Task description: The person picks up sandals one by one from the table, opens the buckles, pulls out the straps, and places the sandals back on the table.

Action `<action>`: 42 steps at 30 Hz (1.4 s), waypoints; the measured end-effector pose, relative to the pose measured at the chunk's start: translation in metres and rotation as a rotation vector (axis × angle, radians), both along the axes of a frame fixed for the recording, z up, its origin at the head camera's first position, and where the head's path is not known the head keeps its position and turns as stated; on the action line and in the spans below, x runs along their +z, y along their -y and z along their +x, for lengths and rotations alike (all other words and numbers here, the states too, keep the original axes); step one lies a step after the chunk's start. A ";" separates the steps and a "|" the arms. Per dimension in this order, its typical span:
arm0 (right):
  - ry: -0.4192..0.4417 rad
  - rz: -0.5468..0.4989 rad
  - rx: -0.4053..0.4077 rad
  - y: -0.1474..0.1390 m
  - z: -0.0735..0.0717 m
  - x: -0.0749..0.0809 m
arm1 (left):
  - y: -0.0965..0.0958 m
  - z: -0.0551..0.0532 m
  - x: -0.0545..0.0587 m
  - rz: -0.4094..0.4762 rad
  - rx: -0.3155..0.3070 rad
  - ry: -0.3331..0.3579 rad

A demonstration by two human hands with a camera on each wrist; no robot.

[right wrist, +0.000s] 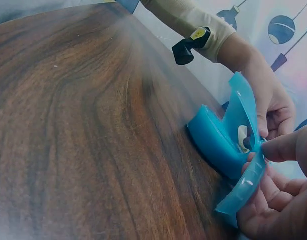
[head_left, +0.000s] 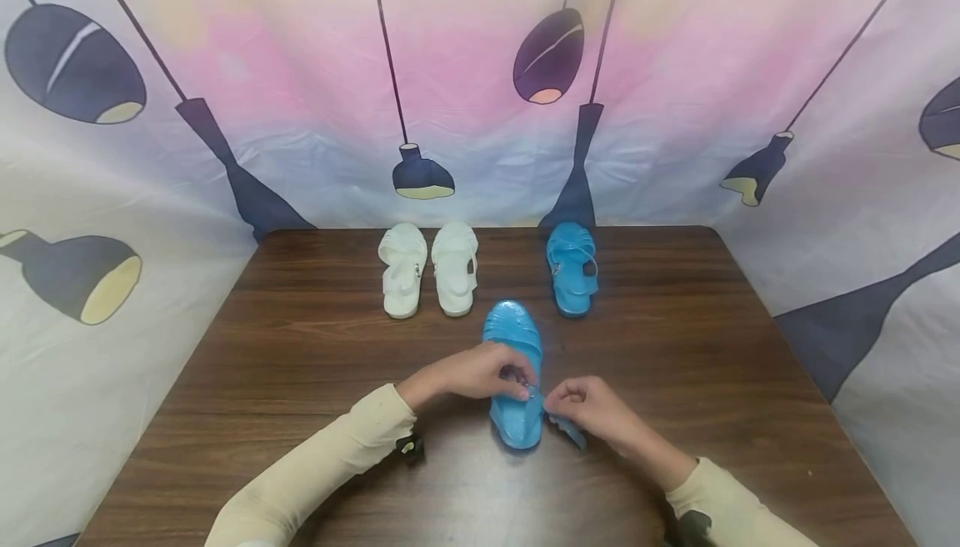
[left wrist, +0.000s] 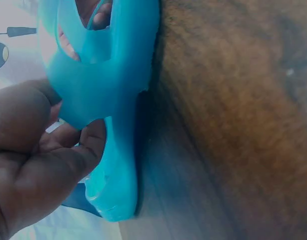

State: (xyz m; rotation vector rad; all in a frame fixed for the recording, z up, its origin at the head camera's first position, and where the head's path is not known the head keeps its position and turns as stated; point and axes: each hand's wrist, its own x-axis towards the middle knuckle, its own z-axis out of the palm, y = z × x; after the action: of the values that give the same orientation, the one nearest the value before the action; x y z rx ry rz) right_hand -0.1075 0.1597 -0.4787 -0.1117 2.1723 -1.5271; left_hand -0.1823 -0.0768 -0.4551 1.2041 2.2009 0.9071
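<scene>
A blue sandal (head_left: 512, 326) lies near the middle of the table, toe pointing away from me. My left hand (head_left: 491, 370) reaches over it from the left and pinches its side flap (left wrist: 81, 97) between thumb and fingers. On the sandal's right, my right hand (head_left: 596, 408) pinches the blue ankle strap (right wrist: 242, 187) close to the flap. The strap's loose end sticks out below the right fingers in the right wrist view. Both hands' fingertips meet close together at the strap, and part of the fastening is hidden behind them.
The second blue sandal (head_left: 572, 280) stands at the table's back edge, right of centre. A pair of white sandals, a left one (head_left: 402, 280) and a right one (head_left: 455, 280), sits farther left. A lamp-patterned cloth (head_left: 480, 47) hangs behind the brown wooden table (head_left: 315, 347).
</scene>
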 end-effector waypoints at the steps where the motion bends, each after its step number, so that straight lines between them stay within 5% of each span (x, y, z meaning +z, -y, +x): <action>1: -0.008 0.007 0.002 0.000 0.000 0.000 | 0.000 0.000 -0.001 0.000 0.009 0.005; 11: -0.051 0.030 -0.035 0.003 -0.007 -0.001 | -0.001 0.004 -0.006 0.053 0.011 -0.020; 26: -0.043 0.027 0.064 -0.002 -0.011 -0.003 | 0.006 0.007 -0.010 0.064 0.036 -0.001; 36: -0.065 0.008 0.029 -0.001 -0.010 -0.005 | 0.002 0.004 -0.008 0.078 0.008 -0.010; 42: 0.032 -0.057 0.018 0.003 -0.012 -0.006 | 0.003 0.005 -0.007 0.068 0.001 0.002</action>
State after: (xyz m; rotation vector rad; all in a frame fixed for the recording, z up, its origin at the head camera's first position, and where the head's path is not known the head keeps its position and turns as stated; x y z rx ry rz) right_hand -0.1200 0.1571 -0.4852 -0.1240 2.0983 -1.5709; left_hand -0.1771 -0.0794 -0.4625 1.2329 2.1850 0.9898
